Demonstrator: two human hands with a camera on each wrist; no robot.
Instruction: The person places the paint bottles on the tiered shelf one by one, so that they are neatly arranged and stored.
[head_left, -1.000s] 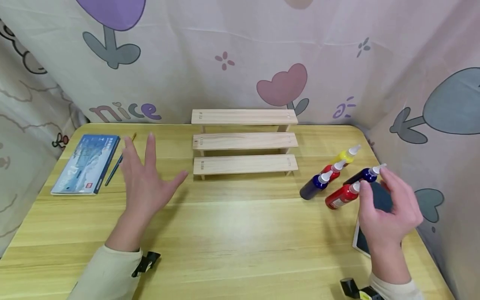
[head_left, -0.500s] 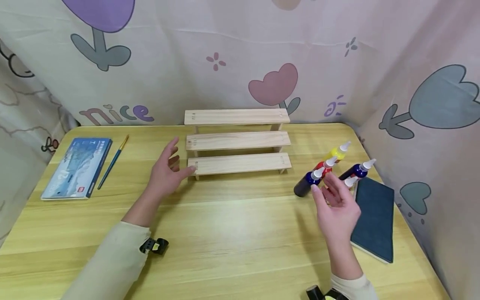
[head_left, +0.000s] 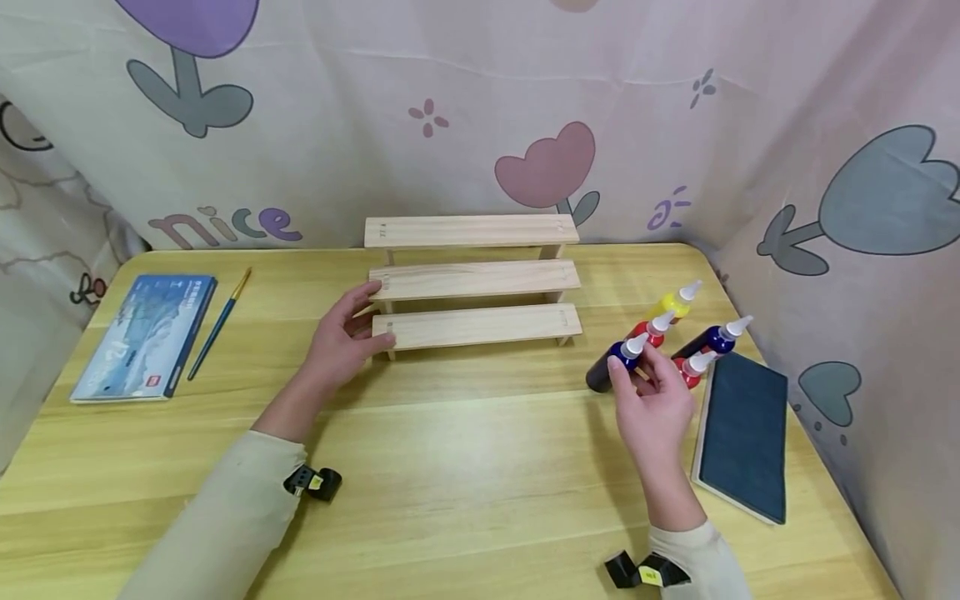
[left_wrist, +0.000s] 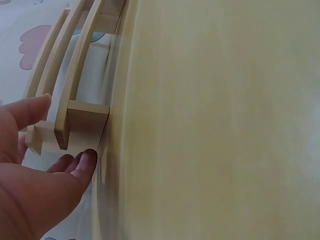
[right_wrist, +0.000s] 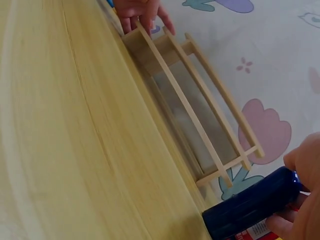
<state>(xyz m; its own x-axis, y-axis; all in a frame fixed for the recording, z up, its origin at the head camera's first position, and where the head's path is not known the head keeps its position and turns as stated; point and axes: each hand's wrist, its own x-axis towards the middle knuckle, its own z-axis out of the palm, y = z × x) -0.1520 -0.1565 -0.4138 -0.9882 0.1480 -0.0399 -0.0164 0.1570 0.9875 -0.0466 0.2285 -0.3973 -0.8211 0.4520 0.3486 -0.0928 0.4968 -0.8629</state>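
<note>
A three-step wooden display shelf stands at the back middle of the table. My left hand holds its left end, thumb at the bottom step and a finger at the middle step. In the left wrist view that hand curves about the shelf's side panel. With thumb and fingers, my right hand grips a dark blue paint bottle near its white nozzle cap. In the right wrist view this bottle leans, its base low by the table.
Red and yellow bottles stand behind the gripped one; another blue and another red are right of it. A dark notebook lies at right. At left are a blue-covered book and a paintbrush. A printed curtain hangs behind.
My left hand came from above the table's left side to the shelf's left end. My right hand moved left from the rightmost bottles and took hold of the front dark blue paint bottle.
</note>
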